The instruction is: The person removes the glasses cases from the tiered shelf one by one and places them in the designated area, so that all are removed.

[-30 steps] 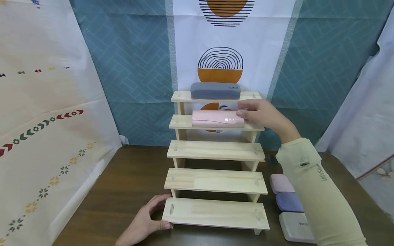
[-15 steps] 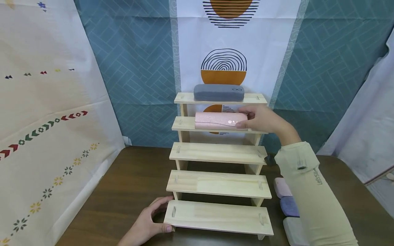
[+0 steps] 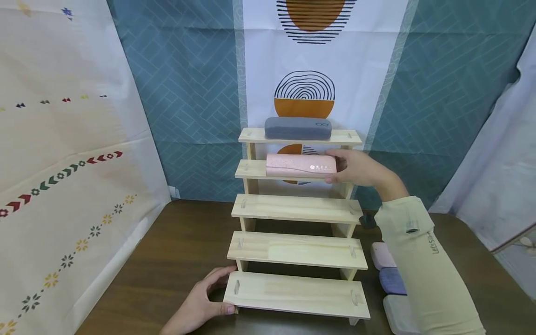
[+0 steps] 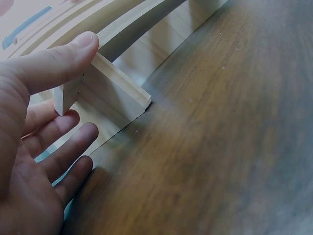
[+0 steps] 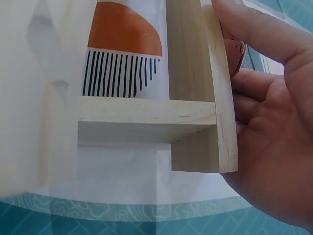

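You have 1 wooden stepped rack [image 3: 296,251] with 5 shelves standing on the brown tabletop [image 3: 176,251]. 2 cases lie on it: 1 grey case [image 3: 298,128] on the top shelf and 1 pink case [image 3: 300,165] on the 2nd shelf from the top, lying lengthwise with its printed end to your right. The lower 3 shelves carry nothing. On the tabletop just right of the rack, 3 more cases [image 3: 391,280] lie in a row, pale pink, blue-violet and off-white, each partly hidden behind your sleeve [image 3: 427,265].

Behind the rack hangs a teal patterned cloth [image 3: 197,93] with a white banner [image 3: 310,70] bearing orange and black shapes; a cream cloth [image 3: 63,163] with small flower and arrow prints slopes down on the left. The rack's right upright stands between the right wrist camera and the pink case, so only a sliver of pink shows there.

Your right hand [image 3: 360,167] is at the right end of the pink case, fingers loosely curled around that end and the shelf's edge, thumb on top. Your left hand [image 3: 201,302] rests on the tabletop at the left front corner of the bottom shelf, thumb pressed on top of the board, fingers relaxed and spread under and beside it.
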The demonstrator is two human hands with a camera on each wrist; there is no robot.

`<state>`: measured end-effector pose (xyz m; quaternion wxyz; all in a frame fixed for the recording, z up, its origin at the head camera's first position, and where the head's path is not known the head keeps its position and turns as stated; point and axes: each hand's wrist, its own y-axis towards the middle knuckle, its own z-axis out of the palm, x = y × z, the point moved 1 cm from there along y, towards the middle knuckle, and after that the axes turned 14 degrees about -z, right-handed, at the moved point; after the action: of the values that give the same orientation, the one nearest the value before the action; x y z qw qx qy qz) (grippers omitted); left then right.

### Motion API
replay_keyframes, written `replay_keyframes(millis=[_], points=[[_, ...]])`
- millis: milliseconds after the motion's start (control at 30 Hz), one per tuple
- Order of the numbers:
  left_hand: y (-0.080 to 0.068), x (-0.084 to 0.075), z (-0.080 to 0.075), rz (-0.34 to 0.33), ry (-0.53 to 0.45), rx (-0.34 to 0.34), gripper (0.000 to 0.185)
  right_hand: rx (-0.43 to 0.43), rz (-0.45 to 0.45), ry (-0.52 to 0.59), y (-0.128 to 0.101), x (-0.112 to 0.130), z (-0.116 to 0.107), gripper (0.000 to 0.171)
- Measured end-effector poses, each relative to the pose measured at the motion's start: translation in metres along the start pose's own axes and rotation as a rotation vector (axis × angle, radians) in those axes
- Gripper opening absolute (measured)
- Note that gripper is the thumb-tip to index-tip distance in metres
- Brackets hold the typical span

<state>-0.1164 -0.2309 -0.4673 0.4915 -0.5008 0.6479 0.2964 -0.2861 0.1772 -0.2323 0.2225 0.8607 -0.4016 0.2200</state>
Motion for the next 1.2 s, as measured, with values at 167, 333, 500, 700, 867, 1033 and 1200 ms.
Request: replay_keyframes(millis=[167, 333, 500, 700, 867, 1033, 1200], points=[[0.001, 0.001, 0.0, -0.009, 0.008, -0.006, 0.079, -0.062, 0.011, 0.059, -0.006, -0.008, 0.003, 0.065], [0.001, 0.001, 0.001, -0.054, 0.013, -0.009, 0.08, -0.164, -0.021, 0.118, -0.016, -0.011, 0.005, 0.06], [0.001, 0.002, 0.001, -0.071, -0.011, 0.005, 0.078, -0.247, -0.062, 0.185, -0.028, -0.01, 0.006, 0.056], [0.001, 0.003, 0.001, -0.045, -0.028, 0.015, 0.077, -0.359, -0.045, 0.222, -0.048, -0.012, 0.005, 0.06], [0.001, 0.001, 0.001, -0.051, -0.021, 0.011, 0.077, -0.453, -0.056, 0.274, -0.065, -0.009, -0.001, 0.058], [0.001, 0.001, 0.0, -0.058, -0.014, 0.005, 0.078, -0.534, -0.096, 0.369, -0.081, -0.011, -0.008, 0.051], [0.0, 0.003, 0.0, -0.072, -0.002, -0.006, 0.079, -0.599, -0.14, 0.559, -0.099, -0.017, -0.013, 0.049]])
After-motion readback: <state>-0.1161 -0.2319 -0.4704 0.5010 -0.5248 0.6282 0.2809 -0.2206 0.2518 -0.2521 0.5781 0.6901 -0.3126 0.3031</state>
